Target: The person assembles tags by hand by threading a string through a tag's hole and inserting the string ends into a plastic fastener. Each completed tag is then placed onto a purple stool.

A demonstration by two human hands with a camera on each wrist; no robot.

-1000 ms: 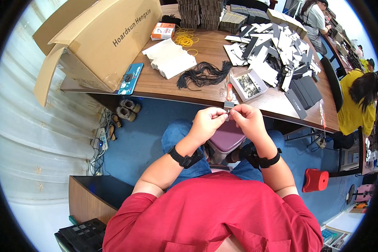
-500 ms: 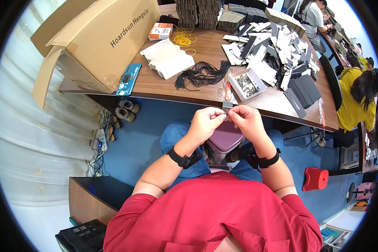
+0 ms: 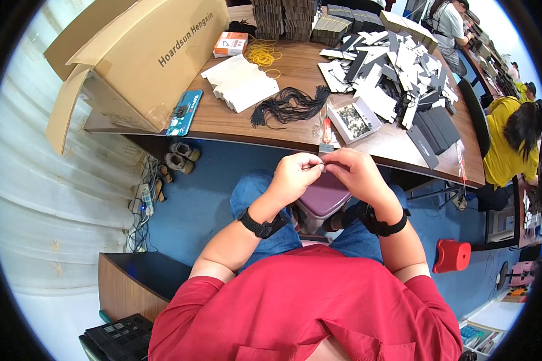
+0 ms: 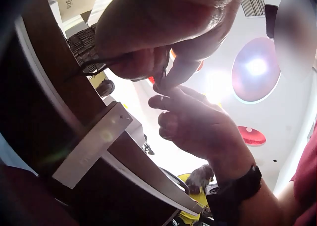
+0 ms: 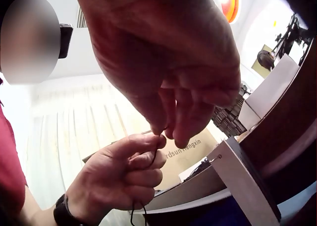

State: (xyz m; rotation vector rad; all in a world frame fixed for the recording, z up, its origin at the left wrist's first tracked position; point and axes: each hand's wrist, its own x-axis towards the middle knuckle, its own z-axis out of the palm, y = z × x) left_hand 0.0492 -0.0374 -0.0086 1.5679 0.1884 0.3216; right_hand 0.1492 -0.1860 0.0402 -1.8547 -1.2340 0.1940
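Both hands meet just in front of the table edge. The left hand (image 3: 296,176) pinches a thin black cord (image 5: 154,154) between thumb and curled fingers, and a loop of it hangs below that hand in the right wrist view. Fingertips of the right hand (image 3: 359,175) pinch the cord close to the left thumb. A grey strip-like card (image 5: 242,181) with a small hole near its end juts from the table edge beside the hands; its light face shows in the left wrist view (image 4: 93,145). Whether the cord joins the card cannot be told.
On the table (image 3: 223,127) lie a bundle of black cords (image 3: 290,106), a small box of tiny parts (image 3: 354,120), white cards (image 3: 239,83), a heap of black and white tags (image 3: 397,75), a large carton (image 3: 144,60) and a blue package (image 3: 185,113). A purple stool (image 3: 324,197) stands below.
The right hand has turned, its fingers now reaching further over the left fingertips, and its wrist has shifted slightly outward. The left hand has stayed nearly still.
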